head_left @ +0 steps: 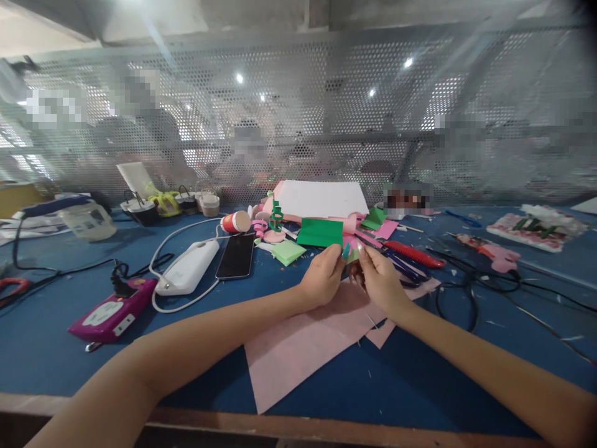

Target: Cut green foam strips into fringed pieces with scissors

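Small light-green piece between left hand and right hand, largely hidden, outline unclear. Appears near the far edge of a pale pink sheet, spread on the bench.

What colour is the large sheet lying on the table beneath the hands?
Pale pink; the large sheet shows best in the head view.

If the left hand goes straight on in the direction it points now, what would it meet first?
Most likely the right hand, close ahead of the left hand. A small light-green piece shows between their thumbs; depth is unclear, so it may come first.
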### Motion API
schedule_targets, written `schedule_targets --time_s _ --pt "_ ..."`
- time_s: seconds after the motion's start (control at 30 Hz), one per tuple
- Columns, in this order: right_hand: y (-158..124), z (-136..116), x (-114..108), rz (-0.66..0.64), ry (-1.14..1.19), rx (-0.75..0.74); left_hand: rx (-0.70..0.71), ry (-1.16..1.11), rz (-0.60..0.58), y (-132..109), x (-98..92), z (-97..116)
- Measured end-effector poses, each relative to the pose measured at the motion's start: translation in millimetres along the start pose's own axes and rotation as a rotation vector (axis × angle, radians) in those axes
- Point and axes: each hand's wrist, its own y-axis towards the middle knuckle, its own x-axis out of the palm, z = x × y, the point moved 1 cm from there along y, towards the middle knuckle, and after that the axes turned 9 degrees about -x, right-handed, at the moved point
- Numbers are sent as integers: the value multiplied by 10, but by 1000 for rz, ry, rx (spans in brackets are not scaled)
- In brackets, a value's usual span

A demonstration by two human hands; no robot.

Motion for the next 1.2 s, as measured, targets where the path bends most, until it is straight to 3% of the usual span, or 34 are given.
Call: schedule_targets --time_s 0.3,0.57,0.87,1.2 --pt "-13 16 6 1 -43 -53 62 -31 -66 -14 -16 31" --pt "12 -22 -57 62 -374 -211 70 -4 -28 -16 -20 41" --pt "-9 29 -22 54 -89 -80 37 -32 -89 3 -6 13" --pt "-1 -70 -30 11 -322 -214 2 -217 -135 -15 -62 77"
